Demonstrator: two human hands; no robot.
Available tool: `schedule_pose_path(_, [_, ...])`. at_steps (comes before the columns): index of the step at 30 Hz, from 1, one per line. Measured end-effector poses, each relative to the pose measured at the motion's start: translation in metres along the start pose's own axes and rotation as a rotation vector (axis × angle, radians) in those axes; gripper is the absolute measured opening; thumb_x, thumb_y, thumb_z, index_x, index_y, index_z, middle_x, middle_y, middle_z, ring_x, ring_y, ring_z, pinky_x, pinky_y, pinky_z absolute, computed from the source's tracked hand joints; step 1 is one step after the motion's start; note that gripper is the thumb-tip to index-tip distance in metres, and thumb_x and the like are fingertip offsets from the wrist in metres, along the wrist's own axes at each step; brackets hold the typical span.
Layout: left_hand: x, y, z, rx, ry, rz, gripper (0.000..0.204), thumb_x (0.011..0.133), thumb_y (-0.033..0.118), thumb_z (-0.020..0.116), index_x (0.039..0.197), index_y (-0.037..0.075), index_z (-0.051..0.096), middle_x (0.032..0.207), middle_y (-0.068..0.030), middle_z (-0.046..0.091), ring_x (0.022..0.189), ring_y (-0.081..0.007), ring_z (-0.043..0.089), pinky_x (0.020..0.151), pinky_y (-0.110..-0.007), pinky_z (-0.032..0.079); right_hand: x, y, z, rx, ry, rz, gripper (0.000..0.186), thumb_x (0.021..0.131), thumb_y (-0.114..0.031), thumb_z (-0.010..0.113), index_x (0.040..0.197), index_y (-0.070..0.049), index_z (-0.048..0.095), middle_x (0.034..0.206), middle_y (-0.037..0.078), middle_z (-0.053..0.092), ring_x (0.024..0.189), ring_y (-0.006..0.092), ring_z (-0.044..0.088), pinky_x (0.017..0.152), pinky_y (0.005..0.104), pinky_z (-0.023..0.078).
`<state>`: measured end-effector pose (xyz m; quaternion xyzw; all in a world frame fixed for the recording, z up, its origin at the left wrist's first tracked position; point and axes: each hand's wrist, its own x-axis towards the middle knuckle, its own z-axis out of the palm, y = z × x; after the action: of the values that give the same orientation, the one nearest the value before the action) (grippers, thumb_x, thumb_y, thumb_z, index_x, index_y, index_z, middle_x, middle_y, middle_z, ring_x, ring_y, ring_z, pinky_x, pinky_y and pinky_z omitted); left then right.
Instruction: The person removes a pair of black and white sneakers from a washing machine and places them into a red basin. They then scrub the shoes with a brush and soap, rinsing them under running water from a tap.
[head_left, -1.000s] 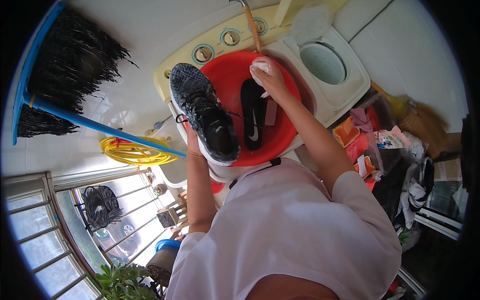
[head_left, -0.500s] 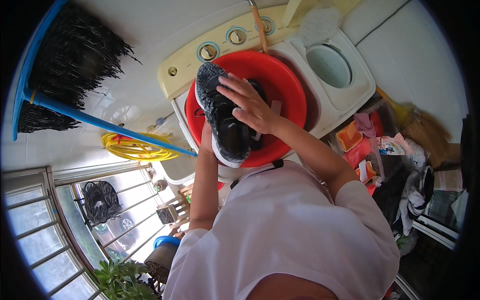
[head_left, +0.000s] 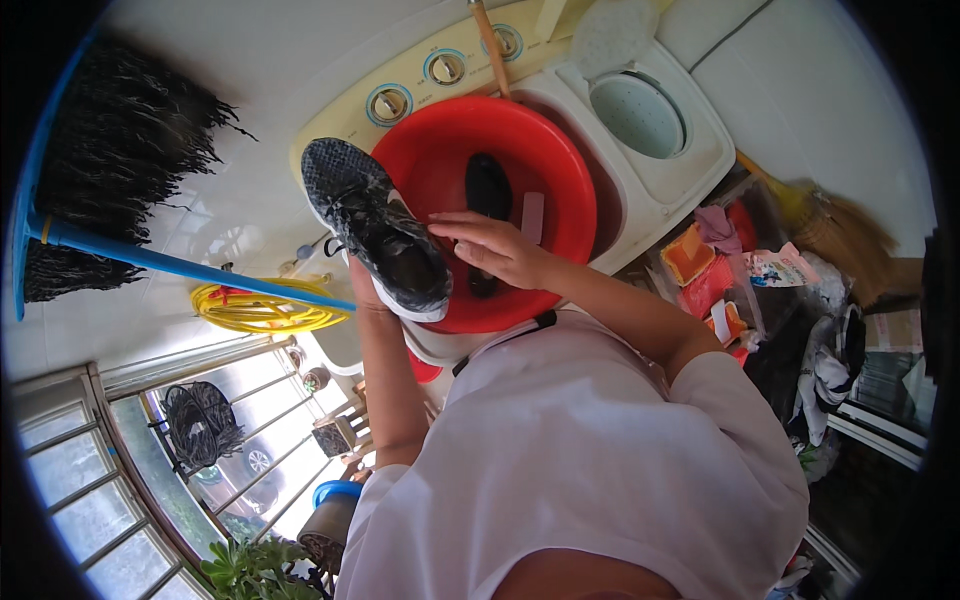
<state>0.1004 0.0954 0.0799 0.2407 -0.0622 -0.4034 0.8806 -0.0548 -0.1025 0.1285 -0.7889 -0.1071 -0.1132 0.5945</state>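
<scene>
Cream washing machine [head_left: 655,200] far side on my remote feed, red basin [head_left: 560,190] on top. Speckled shoe [head_left: 385,235]'s up over the basin's left rim. I've got the right hand [head_left: 495,250] fingers outstretched beside it; left hand [head_left: 362,283] mostly behind it, can't tell its grip. Pink block [head_left: 533,215]'s right in the basin.

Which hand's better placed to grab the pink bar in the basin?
Likely the right hand: it looks empty, fingers extended, nearer the pink bar. The left hand, mostly hidden, is holding up the shoe.
</scene>
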Motion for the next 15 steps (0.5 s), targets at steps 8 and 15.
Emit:
schedule_pose_path(8, [-0.009, -0.004, 0.004, -0.097, -0.075, -0.023, 0.062, 0.1, 0.049, 0.043, 0.139, 0.001, 0.051, 0.129, -0.0231, 0.061, 0.117, -0.0428, 0.06, 0.103, -0.06, 0.048, -0.012, 0.072, -0.042, -1.022, -0.176, 1.015, 0.069, 0.087, -0.037, 0.071, 0.14, 0.0, 0.045, 0.117, 0.02, 0.065, 0.104, 0.0343, 0.068, 0.089, 0.045, 0.055])
schedule_pose_path(15, [-0.017, -0.002, -0.016, -0.07, 0.058, 0.016, 0.046, 0.105, 0.036, 0.043, 0.135, 0.005, 0.055, 0.127, -0.0154, 0.064, 0.116, -0.0346, 0.06, 0.103, -0.048, 0.049, -0.021, 0.086, -0.045, -1.029, -0.121, 0.82, 0.056, 0.085, -0.026, 0.067, 0.136, -0.008, 0.053, 0.128, 0.016, 0.062, 0.112, 0.0335, 0.066, 0.092, 0.0473, 0.055])
